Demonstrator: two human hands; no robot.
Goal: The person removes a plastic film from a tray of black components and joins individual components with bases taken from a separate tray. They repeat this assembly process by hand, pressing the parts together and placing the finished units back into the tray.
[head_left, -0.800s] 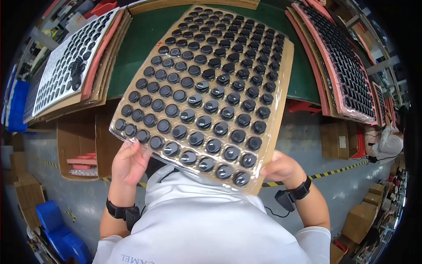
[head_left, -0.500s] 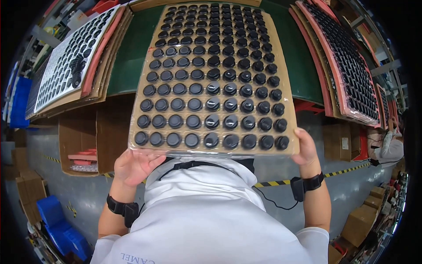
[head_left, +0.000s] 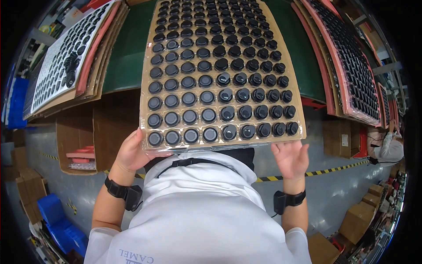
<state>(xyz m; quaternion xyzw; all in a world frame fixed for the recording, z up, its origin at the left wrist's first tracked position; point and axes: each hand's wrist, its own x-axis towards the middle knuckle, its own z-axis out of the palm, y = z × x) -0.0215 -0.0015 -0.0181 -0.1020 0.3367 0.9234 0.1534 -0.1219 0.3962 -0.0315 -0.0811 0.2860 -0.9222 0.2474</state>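
A large clear plastic tray over brown cardboard (head_left: 144,105) lies in front of me, its near edge reaching over the table edge toward my waist. Rows of black round caps (head_left: 209,115) fill it; those in the right-hand columns look taller and shinier. My left hand (head_left: 132,152) grips the near left corner, thumb on the side, other fingers hidden underneath. At the near right edge my right hand (head_left: 291,159) is turned palm up with its thumb apart. Its fingertips reach the tray's edge; whether they touch it I cannot tell.
A green table (head_left: 127,57) lies beneath the tray. Left stands a tilted stack with a white tray (head_left: 59,61); right, another stack of filled black trays (head_left: 340,66). Below are an open cardboard box (head_left: 74,132) and a blue chair (head_left: 57,220). Another person (head_left: 389,147) is far right.
The tray has shifted right and slightly away, turning a little. My left hand has moved onto its corner; my right hand has let go of the right corner and turned palm up.
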